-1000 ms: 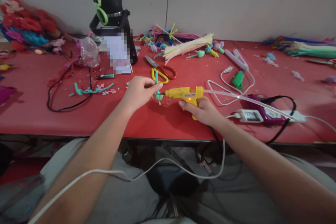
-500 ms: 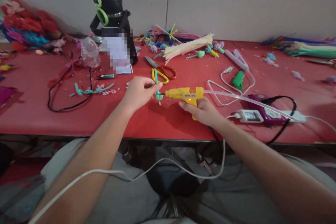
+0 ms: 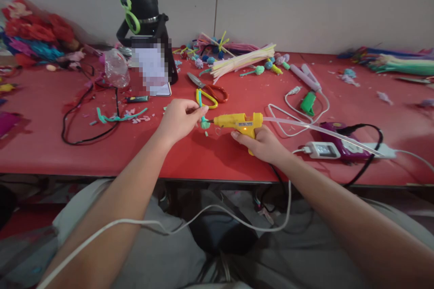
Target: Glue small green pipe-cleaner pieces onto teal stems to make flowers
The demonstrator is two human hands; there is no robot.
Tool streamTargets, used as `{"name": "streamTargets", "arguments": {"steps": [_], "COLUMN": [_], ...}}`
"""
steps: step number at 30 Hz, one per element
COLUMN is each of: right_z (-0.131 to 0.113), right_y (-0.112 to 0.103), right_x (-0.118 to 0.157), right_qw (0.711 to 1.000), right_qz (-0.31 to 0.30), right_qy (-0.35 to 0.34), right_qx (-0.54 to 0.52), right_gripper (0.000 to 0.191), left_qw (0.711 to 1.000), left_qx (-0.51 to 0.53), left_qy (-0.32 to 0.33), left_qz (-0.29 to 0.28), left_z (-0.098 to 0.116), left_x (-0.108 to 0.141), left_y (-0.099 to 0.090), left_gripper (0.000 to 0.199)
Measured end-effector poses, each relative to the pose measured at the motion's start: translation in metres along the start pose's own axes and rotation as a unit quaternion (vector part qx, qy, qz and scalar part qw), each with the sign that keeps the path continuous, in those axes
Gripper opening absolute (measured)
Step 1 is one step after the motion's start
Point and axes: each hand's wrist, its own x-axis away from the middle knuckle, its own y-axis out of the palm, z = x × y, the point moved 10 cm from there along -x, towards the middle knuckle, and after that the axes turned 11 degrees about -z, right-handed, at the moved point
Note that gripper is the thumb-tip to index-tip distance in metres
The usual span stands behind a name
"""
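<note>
Between the thumb and fingers of my left hand (image 3: 181, 119) is a small green pipe-cleaner piece (image 3: 205, 123), its stem rising above the fingertips and a fuzzy lump below them. My right hand (image 3: 262, 141) is wrapped round the handle of a yellow glue gun (image 3: 237, 121), which has an orange light lit. The gun's nozzle points left and is at the green lump; whether they touch is too small to tell. A long clear glue stick (image 3: 325, 132) sticks out of the gun's back. Just behind my left fingertips lie scissors (image 3: 217, 94) with red and yellow handles.
A black bottle (image 3: 139, 6) stands behind a propped phone (image 3: 152, 70). Pipe cleaners (image 3: 242, 61) are bundled at the back. A purple power strip (image 3: 349, 144), cables and a lilac flat tool (image 3: 305, 76) lie right. Left are a plastic cup (image 3: 116, 68) and a teal strand (image 3: 122, 116).
The green piece and my left fingertips have shifted very slightly to the left. My right hand and the glue gun look nearly unmoved.
</note>
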Motion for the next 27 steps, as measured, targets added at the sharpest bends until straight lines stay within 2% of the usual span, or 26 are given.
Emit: {"name": "streamTargets", "arguments": {"steps": [3, 6, 10, 14, 18, 21, 24, 27], "right_z": [-0.005, -0.013, -0.019, -0.013, 0.003, 0.007, 0.001, -0.002], "right_y": [-0.001, -0.008, -0.037, -0.065, -0.076, -0.080, -0.087, -0.092], "right_x": [0.000, 0.002, 0.005, 0.001, -0.008, -0.004, 0.012, 0.037], "right_qw": [1.000, 0.998, 0.991, 0.977, 0.962, 0.950, 0.936, 0.911], "right_qz": [0.005, 0.025, 0.107, 0.173, 0.183, 0.183, 0.191, 0.185], "right_qy": [-0.018, -0.034, -0.028, -0.005, 0.066, 0.111, 0.125, 0.168], "right_qx": [0.016, 0.037, 0.076, 0.127, 0.190, 0.226, 0.268, 0.327], "right_gripper": [0.044, 0.037, 0.037, 0.037, 0.034, 0.036, 0.043, 0.054], "left_qw": [1.000, 0.999, 0.994, 0.990, 0.990, 0.987, 0.981, 0.978], "left_qx": [-0.003, 0.000, 0.013, 0.012, -0.029, -0.096, -0.149, -0.167], "left_qy": [0.003, 0.002, -0.009, -0.005, -0.012, -0.010, -0.004, 0.004], "left_qz": [0.014, 0.053, 0.111, 0.137, 0.138, 0.132, 0.126, 0.125], "left_z": [0.002, 0.001, -0.010, -0.015, -0.016, -0.013, -0.010, -0.006], "left_x": [0.000, 0.002, 0.007, 0.011, 0.012, 0.010, 0.009, 0.009], "left_y": [-0.007, -0.027, -0.058, -0.076, -0.080, -0.077, -0.073, -0.071], "left_gripper": [0.046, 0.043, 0.037, 0.035, 0.036, 0.035, 0.038, 0.039]}}
